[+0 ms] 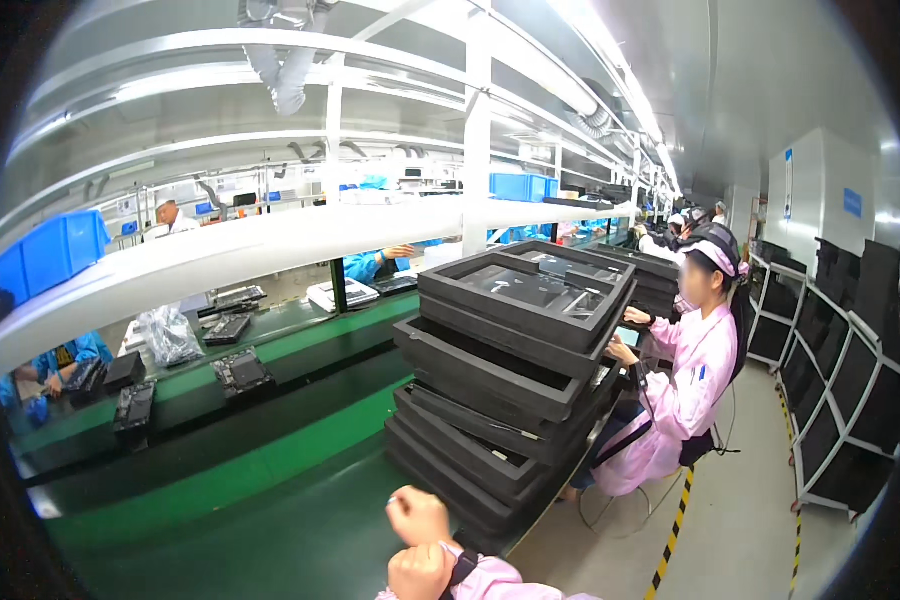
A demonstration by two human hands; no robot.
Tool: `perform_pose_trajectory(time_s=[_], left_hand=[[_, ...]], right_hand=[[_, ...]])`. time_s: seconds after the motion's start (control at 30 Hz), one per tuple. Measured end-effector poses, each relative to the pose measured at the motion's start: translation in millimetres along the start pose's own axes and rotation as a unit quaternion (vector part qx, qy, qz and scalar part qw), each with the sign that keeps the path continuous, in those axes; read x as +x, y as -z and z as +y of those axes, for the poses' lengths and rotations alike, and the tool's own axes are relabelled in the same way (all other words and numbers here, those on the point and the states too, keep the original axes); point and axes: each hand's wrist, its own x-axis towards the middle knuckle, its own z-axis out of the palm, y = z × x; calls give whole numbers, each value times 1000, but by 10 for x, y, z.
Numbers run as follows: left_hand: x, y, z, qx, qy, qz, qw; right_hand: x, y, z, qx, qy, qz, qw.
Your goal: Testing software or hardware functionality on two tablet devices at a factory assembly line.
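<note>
- Seven o'clock: flat green work surface [280, 540].
- Six o'clock: bare right hand [418, 515], loosely fisted; bare left hand [419, 573] curled beside black wristband [462, 567] on right wrist, hold unclear.
- One o'clock from hands: stacked black foam trays [480, 385].

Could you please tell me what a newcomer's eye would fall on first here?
Probably the tall, uneven stack of black trays in the middle, on the green surface. Just below it, one bare hand is close to the other hand; right of the stack sits a co-worker in pink.
</note>
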Motion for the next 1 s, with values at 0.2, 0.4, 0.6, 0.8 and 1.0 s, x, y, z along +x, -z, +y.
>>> perform_pose_trajectory(time_s=[0.2, 0.4, 0.6, 0.8, 1.0], left_hand=[[-237, -85, -316, -65, 216, 111, 968], [-425, 237, -69, -144, 161, 219, 952], [-253, 757, -80, -175, 231, 133, 948], [-65, 751, -9, 1, 84, 40, 996], [-10, 633, -288, 38, -107, -102, 988]], right_hand=[[422, 132, -298, 360, -175, 144, 905], [369, 215, -845, 743, -358, -218, 522], [198, 91, -984, 406, -176, -235, 865], [1, -188, -691, -50, 185, -113, 975], [-100, -179, -396, -174, 313, -169, 918]])
